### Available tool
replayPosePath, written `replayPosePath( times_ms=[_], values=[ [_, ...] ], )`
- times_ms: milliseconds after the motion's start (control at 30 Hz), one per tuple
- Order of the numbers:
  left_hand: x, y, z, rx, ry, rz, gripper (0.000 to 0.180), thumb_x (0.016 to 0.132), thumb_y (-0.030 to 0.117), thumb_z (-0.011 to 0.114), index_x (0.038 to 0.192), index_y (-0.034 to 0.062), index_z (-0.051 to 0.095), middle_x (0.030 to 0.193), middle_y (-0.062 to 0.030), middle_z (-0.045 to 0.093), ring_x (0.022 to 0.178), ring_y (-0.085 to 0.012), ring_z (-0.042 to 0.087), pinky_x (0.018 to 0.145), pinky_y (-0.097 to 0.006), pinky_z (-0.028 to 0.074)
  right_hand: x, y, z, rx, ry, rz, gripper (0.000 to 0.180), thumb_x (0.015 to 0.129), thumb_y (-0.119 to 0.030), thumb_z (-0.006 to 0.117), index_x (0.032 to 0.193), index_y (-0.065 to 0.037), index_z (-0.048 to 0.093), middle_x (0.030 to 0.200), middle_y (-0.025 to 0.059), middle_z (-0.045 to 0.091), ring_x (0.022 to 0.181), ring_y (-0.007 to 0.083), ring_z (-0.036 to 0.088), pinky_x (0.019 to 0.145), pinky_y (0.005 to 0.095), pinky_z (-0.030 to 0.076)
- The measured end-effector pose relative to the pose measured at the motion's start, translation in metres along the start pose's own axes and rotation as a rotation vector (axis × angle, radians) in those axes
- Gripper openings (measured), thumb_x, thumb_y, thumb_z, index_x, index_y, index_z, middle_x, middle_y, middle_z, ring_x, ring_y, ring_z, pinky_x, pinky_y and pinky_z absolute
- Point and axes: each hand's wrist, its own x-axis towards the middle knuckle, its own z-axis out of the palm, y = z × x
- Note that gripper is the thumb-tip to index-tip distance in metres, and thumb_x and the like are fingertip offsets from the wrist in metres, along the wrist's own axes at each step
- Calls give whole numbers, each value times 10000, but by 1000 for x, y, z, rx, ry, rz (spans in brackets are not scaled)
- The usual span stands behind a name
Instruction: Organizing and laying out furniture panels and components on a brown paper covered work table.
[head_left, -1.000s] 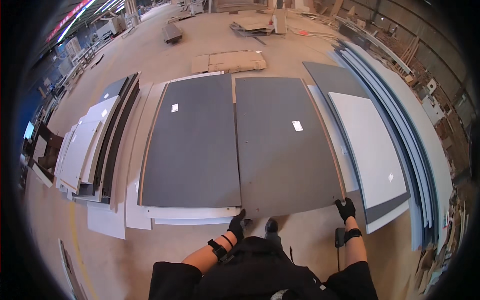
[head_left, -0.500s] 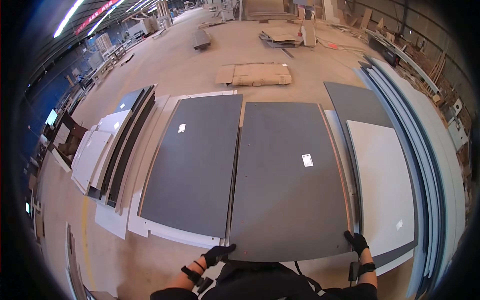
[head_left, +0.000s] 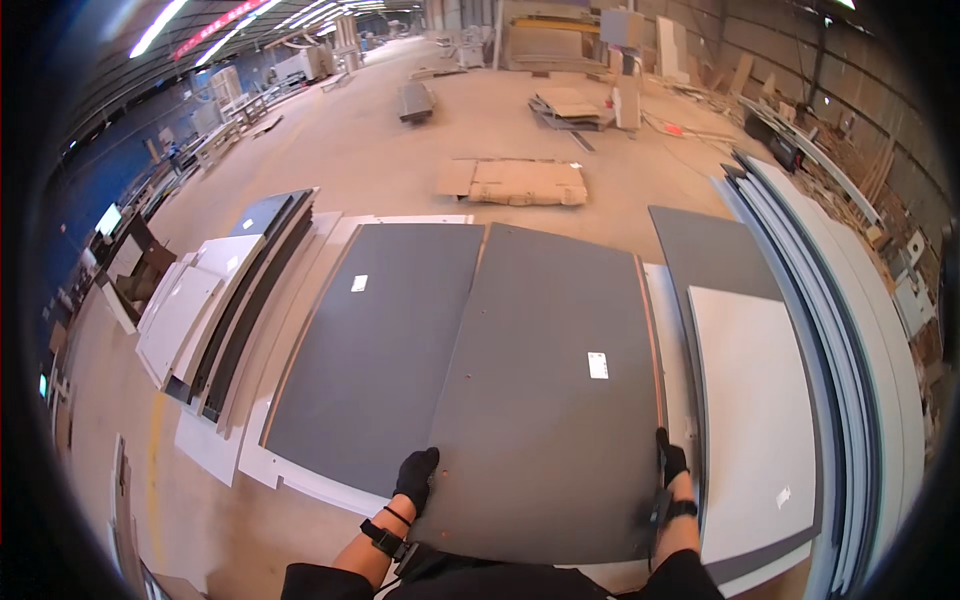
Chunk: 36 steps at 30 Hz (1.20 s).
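Observation:
A large dark grey board [head_left: 545,440] with a white label [head_left: 598,365] and a thin orange-brown strip along its right side lies in front of me. My left hand [head_left: 416,476], in a black glove, is closed on its left edge near the close end. On the opposite edge my gloved right hand [head_left: 672,458] grips the board too; the undersides of the fingers are hidden. A second dark grey board [head_left: 385,335], also labelled, lies directly to the left, and the held board's left edge overlaps its right side.
To the right a pale board [head_left: 755,410] rests on darker ones, beside a long stack of blue-grey panels [head_left: 840,370]. Piled white and dark boards [head_left: 190,300] stand at the left. Beyond lies flat brown cardboard [head_left: 525,183] on the floor.
Both hands have moved farther forward along the board's edges. The board has shifted left over its neighbour and sits at a slight angle. My view has tilted up a little.

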Motion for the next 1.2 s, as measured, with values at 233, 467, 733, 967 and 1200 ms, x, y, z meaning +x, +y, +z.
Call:
replayPosePath(
  times_ms=[233,467,733,967,1200],
  values=[
    [-9,-72,-90,113,127,188,318,871,270,507,945,-14,629,880,-154,644,823,-236,598,756,-339,445,-79,-49,77,-35,13,7,668,686,-563,679,863,79,643,739,111,615,655,211,574,624,316,461],
    [-24,-152,-172,-454,214,-377,352,869,289,527,828,-38,651,722,-125,647,711,-186,605,669,-334,444,-140,-72,190,-66,-43,-202,618,709,-511,676,892,77,626,742,108,617,658,193,575,619,306,450],
    [-6,-269,-303,-678,255,-525,330,852,278,549,726,-15,636,635,-75,609,553,-168,566,544,-307,440,-212,-93,361,-49,-95,-228,567,701,-494,690,795,62,632,680,89,595,632,174,549,606,308,442],
    [27,-351,-350,-802,233,-607,280,840,266,564,744,14,640,660,-86,620,599,-194,587,584,-328,455,-256,-124,440,-34,-85,-214,595,693,-498,690,816,81,626,709,118,612,643,209,572,626,326,455],
    [71,-352,-388,494,-200,-1,458,803,400,582,1103,56,542,1021,-189,595,846,-313,611,725,-390,483,-253,-137,470,-715,159,-283,749,729,-672,502,875,54,612,843,224,625,817,312,618,732,413,461]
  ],
)
